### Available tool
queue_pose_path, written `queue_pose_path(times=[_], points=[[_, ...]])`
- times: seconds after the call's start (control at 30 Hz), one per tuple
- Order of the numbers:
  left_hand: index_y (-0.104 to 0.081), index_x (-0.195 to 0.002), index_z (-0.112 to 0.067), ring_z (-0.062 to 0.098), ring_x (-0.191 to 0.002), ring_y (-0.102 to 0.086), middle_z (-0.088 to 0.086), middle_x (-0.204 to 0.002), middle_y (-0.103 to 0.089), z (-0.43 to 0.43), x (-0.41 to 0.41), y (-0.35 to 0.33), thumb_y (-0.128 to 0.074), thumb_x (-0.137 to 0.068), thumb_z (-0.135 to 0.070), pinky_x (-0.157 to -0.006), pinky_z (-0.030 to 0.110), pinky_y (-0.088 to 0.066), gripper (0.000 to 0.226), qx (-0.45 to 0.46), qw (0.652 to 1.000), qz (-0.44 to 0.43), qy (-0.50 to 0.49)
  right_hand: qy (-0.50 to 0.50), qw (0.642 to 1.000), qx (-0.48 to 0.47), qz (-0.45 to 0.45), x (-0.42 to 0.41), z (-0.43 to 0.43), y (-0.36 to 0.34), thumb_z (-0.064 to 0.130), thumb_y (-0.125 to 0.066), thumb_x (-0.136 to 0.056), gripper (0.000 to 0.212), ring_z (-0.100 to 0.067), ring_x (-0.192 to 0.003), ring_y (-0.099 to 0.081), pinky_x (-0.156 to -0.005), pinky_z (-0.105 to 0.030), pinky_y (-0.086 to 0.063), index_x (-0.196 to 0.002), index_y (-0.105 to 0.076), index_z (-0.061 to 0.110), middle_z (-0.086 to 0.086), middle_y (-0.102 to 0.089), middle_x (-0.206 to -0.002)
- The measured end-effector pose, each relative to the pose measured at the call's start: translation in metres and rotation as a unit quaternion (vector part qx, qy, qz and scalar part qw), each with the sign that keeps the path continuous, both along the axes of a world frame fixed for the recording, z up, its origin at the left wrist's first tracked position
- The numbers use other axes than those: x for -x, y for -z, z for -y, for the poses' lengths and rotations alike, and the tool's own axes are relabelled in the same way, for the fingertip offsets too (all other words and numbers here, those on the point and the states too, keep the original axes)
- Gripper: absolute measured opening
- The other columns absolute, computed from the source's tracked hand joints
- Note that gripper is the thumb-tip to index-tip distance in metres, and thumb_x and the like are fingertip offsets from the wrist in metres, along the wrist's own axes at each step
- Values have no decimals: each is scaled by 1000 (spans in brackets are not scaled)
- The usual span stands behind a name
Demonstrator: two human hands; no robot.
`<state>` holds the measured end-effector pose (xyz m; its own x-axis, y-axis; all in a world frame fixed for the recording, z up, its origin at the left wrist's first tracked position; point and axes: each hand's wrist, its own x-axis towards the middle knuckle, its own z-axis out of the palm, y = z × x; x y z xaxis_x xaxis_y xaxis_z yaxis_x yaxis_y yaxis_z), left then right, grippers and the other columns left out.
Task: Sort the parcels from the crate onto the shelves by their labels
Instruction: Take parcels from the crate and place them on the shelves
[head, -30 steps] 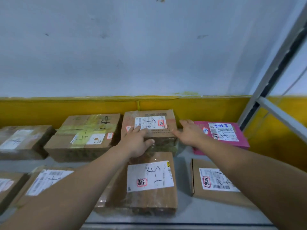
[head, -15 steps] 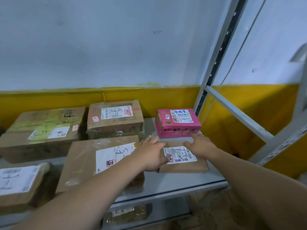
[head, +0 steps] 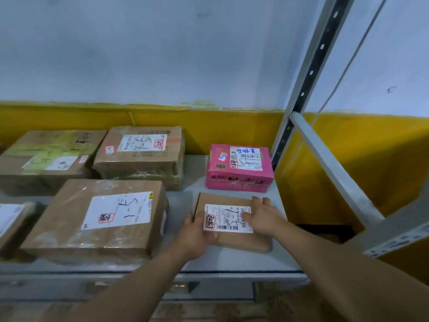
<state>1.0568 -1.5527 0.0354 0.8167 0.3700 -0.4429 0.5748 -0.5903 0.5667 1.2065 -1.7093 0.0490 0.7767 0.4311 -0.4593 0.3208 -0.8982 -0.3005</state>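
Grips the near-left corner of the brown parcel [head: 232, 198] with the left hand [head: 197, 232]; rests the straight-fingered right hand [head: 263, 217] flat over its right edge.

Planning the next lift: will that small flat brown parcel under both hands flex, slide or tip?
Probably stiff: the small flat parcel is cardboard with crisp edges. Likely light, being thin. Flat on the smooth grey shelf, it should slide readily and hardly tip. The left hand grips its edge, the right hand lies flat on top.
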Motion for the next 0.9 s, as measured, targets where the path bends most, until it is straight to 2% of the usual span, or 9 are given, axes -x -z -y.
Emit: queue_pose_path(times=[0.1, 0.23, 0.4, 0.67, 0.8, 0.9], points=[[-12, -154, -28, 32, -147, -16, 12, -160, -1, 11, 6, 8, -55, -94, -41, -114, 37, -25, 75, 0, 999, 6, -34, -31, 999, -3, 9, -4, -4, 9, 55, -47, -96, 74, -38, -143, -25, -114, -43, -28, -156, -15, 24, -12, -13, -161], [-17, -151, -27, 33, -133, -36, 11, -143, -27, 30, 21, 14, -54, -92, -44, -110, 37, -34, 71, -16, 998, 22, -61, -66, 998, 0, 7, -5, -1, 12, 55, -50, -95, 77, -38, -145, -18, -115, -43, -25, -156, -14, 25, -11, -8, -163], [-16, -149, -27, 32, -125, -42, 9, -134, -32, 44, 35, 18, -53, -92, -48, -105, 41, -39, 72, -38, 997, 30, -55, -80, 997, -2, 8, 3, 10, 13, 56, -52, -94, 79, -37, -147, -17, -116, -43, -24, -156, -15, 24, -11, -7, -163], [-18, -148, -35, 31, -135, -35, 7, -143, -30, 39, 45, 11, -54, -91, -48, -111, 45, -35, 69, -6, 999, 23, -29, -56, 998, 4, -2, 20, 16, 5, 55, -52, -95, 77, -39, -146, -20, -115, -44, -28, -155, -16, 22, -11, -7, -164], [-25, -145, -25, 30, -138, -28, 10, -144, -29, 24, 36, -6, -56, -91, -46, -111, 41, -31, 66, -37, 999, 10, -3, -34, 999, 14, 17, 18, 13, -12, 61, -50, -93, 83, -39, -148, -17, -116, -48, -26, -157, -11, 24, -11, -8, -164], [-19, -150, -17, 30, -144, -19, 14, -154, -22, 9, 19, -22, -54, -92, -47, -116, 42, -25, 74, -73, 997, 15, 24, -14, 998, -14, 51, 13, 9, -32, 60, -50, -93, 80, -37, -146, -21, -115, -49, -30, -157, -15, 27, -7, -16, -163]])
